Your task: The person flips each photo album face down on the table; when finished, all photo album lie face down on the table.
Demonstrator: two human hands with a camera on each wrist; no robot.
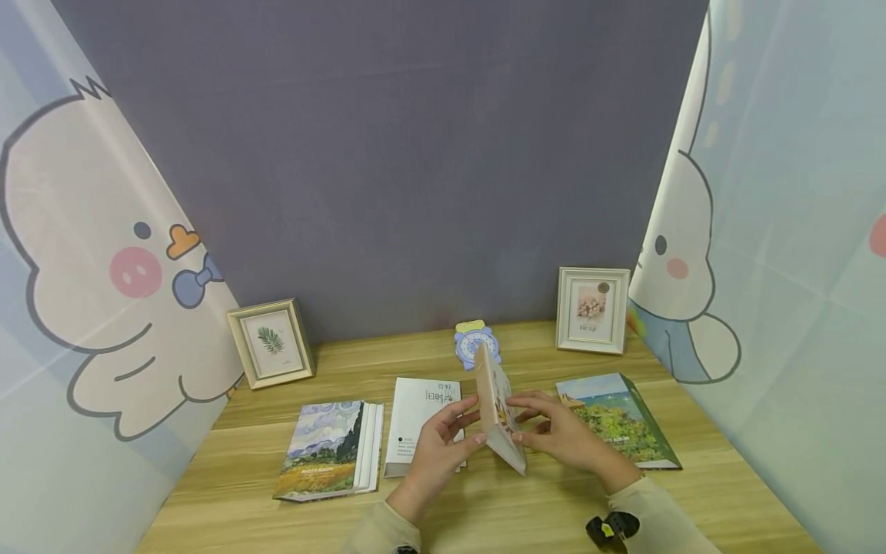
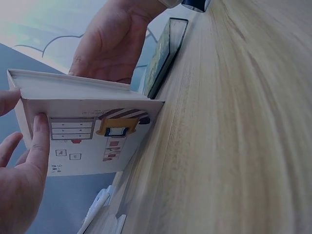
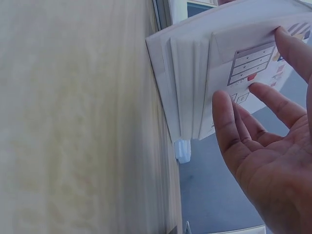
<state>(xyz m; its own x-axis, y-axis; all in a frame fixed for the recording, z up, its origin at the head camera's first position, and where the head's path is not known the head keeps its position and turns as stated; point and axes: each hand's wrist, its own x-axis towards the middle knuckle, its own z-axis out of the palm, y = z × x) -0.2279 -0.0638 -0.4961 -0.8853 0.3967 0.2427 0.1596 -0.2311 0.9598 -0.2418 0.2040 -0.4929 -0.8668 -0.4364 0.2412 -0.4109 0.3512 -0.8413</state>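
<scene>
A thick pale hardcover album [image 1: 500,392] with small printed drawings is tilted up on edge over the table, spine upward. My left hand [image 1: 438,446] touches one cover beside the spine with thumb and fingertips. On the other cover rest the fairly straight fingertips of my right hand [image 1: 562,429]. The drawings on the cover [image 2: 92,141] show in the left wrist view, with a lower corner at the tabletop. In the right wrist view, the album's page edges [image 3: 187,87] face the camera, and the right fingers [image 3: 278,102] are spread.
Behind my left hand lies a white book [image 1: 415,415]. A landscape photo album [image 1: 321,454] sits at left, another green-edged photo album [image 1: 619,415] at right. Two picture frames [image 1: 273,342] [image 1: 593,308] stand toward the back, with a blue dial-shaped item [image 1: 471,346] between them.
</scene>
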